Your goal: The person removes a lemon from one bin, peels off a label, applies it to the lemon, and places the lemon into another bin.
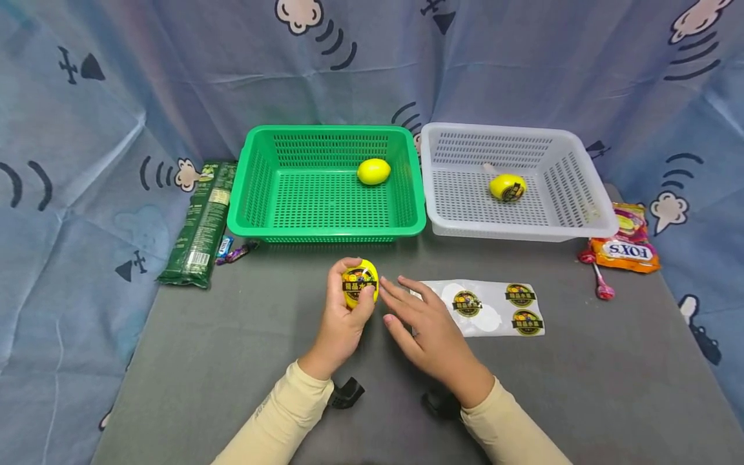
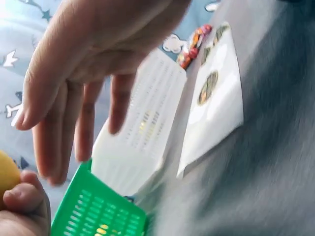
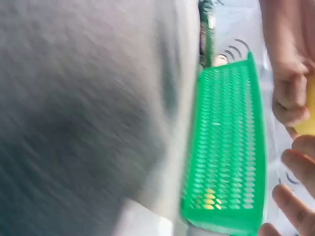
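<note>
My left hand [image 1: 340, 323] grips a yellow lemon [image 1: 370, 268] that bears a round black label sticker [image 1: 359, 285], thumb across its lower right side. Just to the right, my right hand [image 1: 427, 329] is spread with its fingers extended toward the lemon, holding nothing. Its forearm side lies near a white sticker sheet [image 1: 491, 326], which carries several round black labels and pale bare circles. In the left wrist view the lemon [image 2: 7, 174] shows only at the left edge; in the right wrist view the lemon [image 3: 307, 105] is cut off at the right.
A green basket [image 1: 325, 231] holds a plain lemon [image 1: 374, 172]. Beside it, a white basket [image 1: 523, 230] holds a labelled lemon [image 1: 504, 185]. A green packet [image 1: 200, 226] and small wrapped candies [image 1: 232, 250] lie left; an orange candy bag [image 1: 628, 242] and lollipops [image 1: 603, 287] lie right.
</note>
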`<state>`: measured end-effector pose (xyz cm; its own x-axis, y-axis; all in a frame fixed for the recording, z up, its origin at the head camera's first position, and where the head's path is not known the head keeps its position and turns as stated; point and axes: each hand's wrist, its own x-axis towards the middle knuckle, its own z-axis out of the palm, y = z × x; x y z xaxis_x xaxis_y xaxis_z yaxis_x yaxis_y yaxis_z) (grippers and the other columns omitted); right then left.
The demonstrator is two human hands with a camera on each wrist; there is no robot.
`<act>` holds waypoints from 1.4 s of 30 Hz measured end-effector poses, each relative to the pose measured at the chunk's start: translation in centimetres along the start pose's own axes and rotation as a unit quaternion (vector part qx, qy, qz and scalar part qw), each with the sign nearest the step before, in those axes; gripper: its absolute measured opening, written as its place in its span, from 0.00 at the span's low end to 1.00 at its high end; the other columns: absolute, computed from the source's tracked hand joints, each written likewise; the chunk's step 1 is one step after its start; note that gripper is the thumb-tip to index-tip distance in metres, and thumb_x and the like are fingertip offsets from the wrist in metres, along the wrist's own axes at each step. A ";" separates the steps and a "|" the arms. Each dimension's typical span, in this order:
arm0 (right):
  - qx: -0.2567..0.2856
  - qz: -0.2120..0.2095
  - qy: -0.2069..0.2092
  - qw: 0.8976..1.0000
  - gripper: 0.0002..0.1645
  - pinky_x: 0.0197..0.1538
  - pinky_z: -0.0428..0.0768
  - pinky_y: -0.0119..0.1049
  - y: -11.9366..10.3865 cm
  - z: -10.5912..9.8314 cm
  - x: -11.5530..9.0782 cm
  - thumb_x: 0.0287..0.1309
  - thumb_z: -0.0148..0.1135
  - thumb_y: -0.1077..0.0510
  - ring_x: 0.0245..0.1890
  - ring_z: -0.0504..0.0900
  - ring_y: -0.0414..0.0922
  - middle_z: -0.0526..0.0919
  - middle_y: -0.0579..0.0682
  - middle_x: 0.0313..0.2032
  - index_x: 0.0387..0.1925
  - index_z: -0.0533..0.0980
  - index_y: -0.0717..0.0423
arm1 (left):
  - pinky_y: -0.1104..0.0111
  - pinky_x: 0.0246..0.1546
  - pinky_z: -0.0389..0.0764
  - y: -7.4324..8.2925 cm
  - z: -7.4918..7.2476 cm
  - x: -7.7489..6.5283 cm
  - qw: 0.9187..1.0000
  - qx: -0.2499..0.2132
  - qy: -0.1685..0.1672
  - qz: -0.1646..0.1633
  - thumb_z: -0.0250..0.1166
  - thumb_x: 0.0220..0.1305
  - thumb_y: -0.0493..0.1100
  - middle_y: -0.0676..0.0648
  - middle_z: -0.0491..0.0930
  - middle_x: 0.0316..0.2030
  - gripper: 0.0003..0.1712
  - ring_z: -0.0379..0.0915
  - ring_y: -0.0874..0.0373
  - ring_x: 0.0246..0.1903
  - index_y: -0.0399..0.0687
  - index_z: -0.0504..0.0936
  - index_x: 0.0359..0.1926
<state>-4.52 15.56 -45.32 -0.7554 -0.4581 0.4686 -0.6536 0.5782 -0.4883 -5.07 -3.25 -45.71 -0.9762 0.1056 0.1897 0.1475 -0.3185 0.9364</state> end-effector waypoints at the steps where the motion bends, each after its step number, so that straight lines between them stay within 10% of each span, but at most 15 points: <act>1: -0.004 0.004 0.005 1.000 0.28 0.70 0.70 0.57 0.3 -0.4 0.1 0.81 0.54 0.47 0.69 0.75 0.60 0.79 0.54 0.68 0.67 0.80 0.62 | 0.73 0.46 0.80 0.0 0.0 0.1 1.000 0.003 -0.004 0.008 0.56 0.77 0.34 0.41 0.67 0.56 0.26 0.72 0.53 0.48 0.36 0.57 0.69; 13: -0.102 0.230 0.047 0.967 0.28 0.74 0.57 0.65 8.5 -10.2 2.4 0.73 0.64 0.57 0.70 0.68 0.68 0.76 0.65 0.69 0.68 0.77 0.66 | 0.68 0.26 0.79 -0.6 -0.3 2.0 0.995 0.071 -0.007 0.071 0.54 0.76 0.31 0.32 0.69 0.59 0.09 0.72 0.45 0.26 0.36 0.77 0.52; 19: -0.120 0.306 0.021 0.944 0.31 0.77 0.44 0.68 12.0 -11.0 1.2 0.78 0.57 0.50 0.78 0.54 0.68 0.66 0.67 0.75 0.73 0.72 0.63 | 0.68 0.29 0.81 -1.0 0.6 3.5 0.995 0.072 0.055 0.050 0.62 0.72 0.31 0.41 0.75 0.50 0.05 0.74 0.55 0.25 0.32 0.80 0.45; 28: -0.117 0.315 0.010 0.942 0.35 0.77 0.33 0.68 13.3 -10.9 0.9 0.80 0.55 0.46 0.83 0.43 0.61 0.59 0.63 0.79 0.78 0.67 0.59 | 0.69 0.28 0.80 -1.6 1.8 6.4 0.994 0.061 0.064 0.063 0.61 0.72 0.33 0.44 0.76 0.45 0.08 0.72 0.57 0.23 0.31 0.81 0.47; 33: -0.127 0.316 -0.009 0.940 0.35 0.76 0.34 0.69 13.2 -11.6 1.1 0.81 0.53 0.46 0.82 0.42 0.63 0.55 0.64 0.80 0.79 0.65 0.59 | 0.68 0.29 0.81 -0.4 4.7 9.9 0.994 0.093 0.008 0.056 0.61 0.75 0.37 0.40 0.71 0.52 0.13 0.76 0.53 0.26 0.32 0.80 0.54; 42: -0.119 0.320 -0.031 0.939 0.36 0.76 0.34 0.69 13.0 -11.7 1.1 0.80 0.54 0.45 0.82 0.42 0.64 0.54 0.64 0.81 0.79 0.65 0.58 | 0.61 0.48 0.86 1.3 11.9 20.2 0.976 0.136 -0.119 -0.122 0.54 0.83 0.41 0.47 0.68 0.68 0.21 0.72 0.56 0.52 0.53 0.77 0.72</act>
<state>-13.35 30.47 -42.56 -0.9962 0.0015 0.0873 -0.0401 0.8800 -0.4732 -22.73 9.65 -37.11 -0.9275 0.3734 -0.0161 -0.0167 0.0016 0.9999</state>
